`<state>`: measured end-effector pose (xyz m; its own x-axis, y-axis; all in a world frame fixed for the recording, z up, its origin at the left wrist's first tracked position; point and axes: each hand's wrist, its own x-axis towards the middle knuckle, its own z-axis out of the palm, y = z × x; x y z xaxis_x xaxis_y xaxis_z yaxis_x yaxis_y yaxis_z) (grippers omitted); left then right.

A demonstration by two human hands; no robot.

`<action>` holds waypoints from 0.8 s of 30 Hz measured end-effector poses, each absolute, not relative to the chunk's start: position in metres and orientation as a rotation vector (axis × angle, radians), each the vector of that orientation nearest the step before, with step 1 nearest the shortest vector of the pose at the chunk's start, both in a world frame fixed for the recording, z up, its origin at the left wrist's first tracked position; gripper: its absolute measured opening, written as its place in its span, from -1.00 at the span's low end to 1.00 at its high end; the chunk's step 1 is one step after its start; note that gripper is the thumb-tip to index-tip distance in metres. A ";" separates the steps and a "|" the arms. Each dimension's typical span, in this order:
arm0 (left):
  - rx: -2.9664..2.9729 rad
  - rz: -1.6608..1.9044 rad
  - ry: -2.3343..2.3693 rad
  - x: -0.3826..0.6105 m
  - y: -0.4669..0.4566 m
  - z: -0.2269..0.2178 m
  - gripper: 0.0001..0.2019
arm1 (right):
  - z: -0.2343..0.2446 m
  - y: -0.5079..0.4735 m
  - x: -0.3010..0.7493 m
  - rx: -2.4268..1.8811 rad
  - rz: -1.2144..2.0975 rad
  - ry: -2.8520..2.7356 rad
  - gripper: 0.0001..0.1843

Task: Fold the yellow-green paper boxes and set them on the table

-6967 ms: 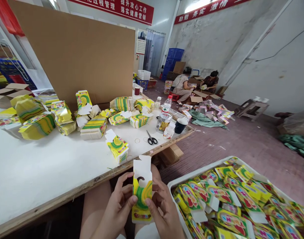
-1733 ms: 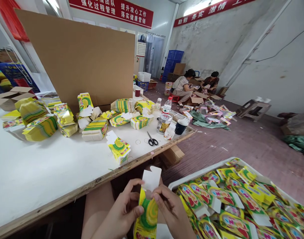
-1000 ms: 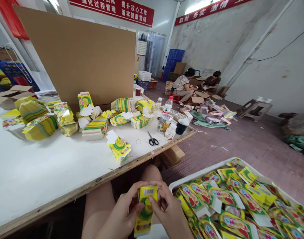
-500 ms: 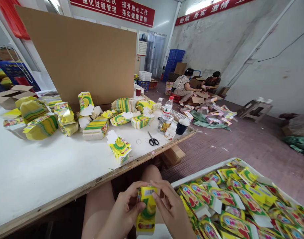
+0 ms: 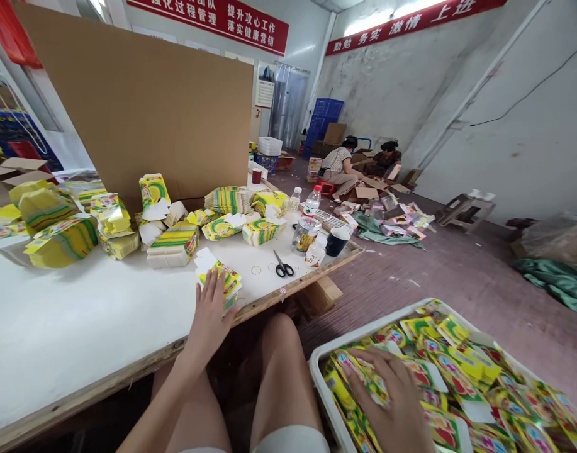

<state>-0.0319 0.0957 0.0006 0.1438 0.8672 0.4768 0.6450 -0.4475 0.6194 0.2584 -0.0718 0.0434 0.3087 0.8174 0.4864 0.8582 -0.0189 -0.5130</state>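
Observation:
My left hand (image 5: 207,314) reaches over the table edge, fingers stretched flat on a small stack of flat yellow-green cartons (image 5: 224,281) near the front of the white table (image 5: 80,314). Lower right, my right hand (image 5: 394,402) lies palm down with fingers spread on the folded yellow boxes (image 5: 458,377) that fill a white tray (image 5: 345,336). Neither hand grips anything that I can see. My bare knees show between table and tray.
More carton stacks (image 5: 61,239) lie along the table's back before an upright cardboard sheet (image 5: 151,107). Scissors (image 5: 282,267), a jar (image 5: 303,234), bottles (image 5: 311,204) and a dark cup (image 5: 338,241) stand at the table's right end. Two people (image 5: 340,167) sit on the floor far off.
Both hands held one yellow carton over my lap and folded its white flap shut. Now they are apart: the left on the table stack, the right on the boxes in the tray.

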 end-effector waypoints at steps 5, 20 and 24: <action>2.246 1.147 1.469 -0.047 0.106 -0.021 -0.73 | 0.036 -0.055 0.223 -1.736 0.344 -1.506 -0.77; 2.337 1.479 0.578 -0.016 -0.002 0.024 -0.53 | 0.038 -0.041 0.168 -1.312 1.161 -0.875 -0.48; 2.076 1.416 0.547 -0.008 -0.016 0.025 -0.53 | 0.046 -0.042 0.165 -1.192 1.288 -0.719 -0.56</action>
